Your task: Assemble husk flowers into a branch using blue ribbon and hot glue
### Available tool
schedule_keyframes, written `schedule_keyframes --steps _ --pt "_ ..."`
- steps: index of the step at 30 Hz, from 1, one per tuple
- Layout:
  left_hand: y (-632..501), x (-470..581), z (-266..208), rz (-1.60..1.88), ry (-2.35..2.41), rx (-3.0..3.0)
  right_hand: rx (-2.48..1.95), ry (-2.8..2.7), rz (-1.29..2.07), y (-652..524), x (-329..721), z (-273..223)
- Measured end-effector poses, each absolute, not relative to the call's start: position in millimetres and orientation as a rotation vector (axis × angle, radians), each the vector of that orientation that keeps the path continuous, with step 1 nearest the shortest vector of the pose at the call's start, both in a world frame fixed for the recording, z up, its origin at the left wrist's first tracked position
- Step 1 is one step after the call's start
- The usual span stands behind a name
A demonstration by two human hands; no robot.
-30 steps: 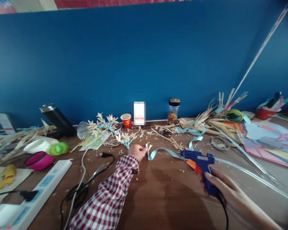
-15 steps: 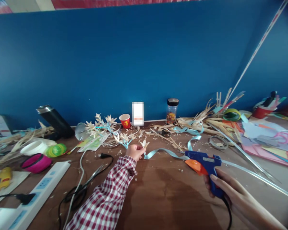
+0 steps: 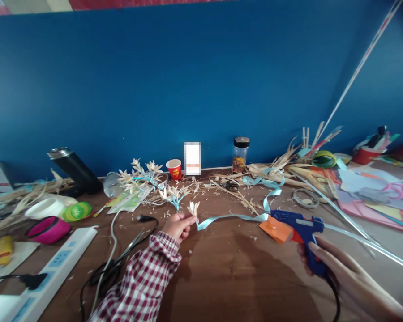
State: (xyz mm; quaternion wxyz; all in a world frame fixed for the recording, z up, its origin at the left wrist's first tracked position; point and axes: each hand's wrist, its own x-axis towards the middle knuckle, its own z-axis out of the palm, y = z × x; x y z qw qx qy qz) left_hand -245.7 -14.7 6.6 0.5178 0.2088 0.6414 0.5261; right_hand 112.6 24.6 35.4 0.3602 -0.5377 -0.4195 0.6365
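Between thumb and fingers, my left hand (image 3: 180, 226) pinches a small pale husk flower (image 3: 194, 209) in the middle of the table. A light blue ribbon (image 3: 233, 218) trails from the flower's base to the right and curls back past the glue gun's nozzle. My right hand (image 3: 325, 259) is wrapped round the handle of a blue hot glue gun (image 3: 298, 226), its tip pointing left, with a clear glue stick out of its rear. An orange paper piece (image 3: 276, 230) lies under the gun's front. Finished-looking husk flowers (image 3: 173, 197) on blue stems lie just beyond my left hand.
At left are a white power strip (image 3: 53, 268), a black cable with scissors (image 3: 121, 257), a pink holder (image 3: 49, 229) and a leaning black flask (image 3: 75, 170). A red paper cup (image 3: 174, 170) and a jar (image 3: 241, 156) stand along the blue partition (image 3: 201, 80). Dry husks (image 3: 282, 167) and coloured paper (image 3: 372, 188) lie at right.
My left hand has drawn the flower slightly left and toward me. The glue gun in my right hand has moved right, away from the flower, and the ribbon is stretched straighter.
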Motion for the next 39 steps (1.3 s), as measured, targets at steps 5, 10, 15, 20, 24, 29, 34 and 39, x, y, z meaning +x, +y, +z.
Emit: schedule_keyframes --steps 5,10,15,20,24,29,34,39 --pt "-36.4 -257.4 18.6 1.311 1.448 0.529 -1.418 -1.155 1.569 23.4 105.5 43.3" --pt "-41.0 -259.9 17.0 1.335 1.523 0.480 -1.435 -1.292 1.505 19.5 87.6 49.8" --pt "-26.8 -253.7 2.0 1.270 1.721 0.645 -1.440 -1.344 1.418 14.8 75.4 49.1" --pt "-37.7 -259.5 17.4 1.243 2.215 1.084 -1.438 -1.316 1.485 15.7 82.1 39.9" --pt "-63.8 -270.2 47.6 1.025 2.728 1.434 -1.474 -1.262 1.547 18.1 86.8 38.6" --pt "-65.2 -273.7 47.2 1.047 2.713 1.504 -1.483 -1.258 1.540 19.0 79.2 44.2" --pt "-41.3 -267.4 28.4 0.843 2.650 1.583 -1.460 -1.282 1.531 17.1 74.7 44.5" --pt "-19.4 -262.5 29.6 0.622 2.621 1.555 -1.470 -1.350 1.517 18.1 81.3 41.1"
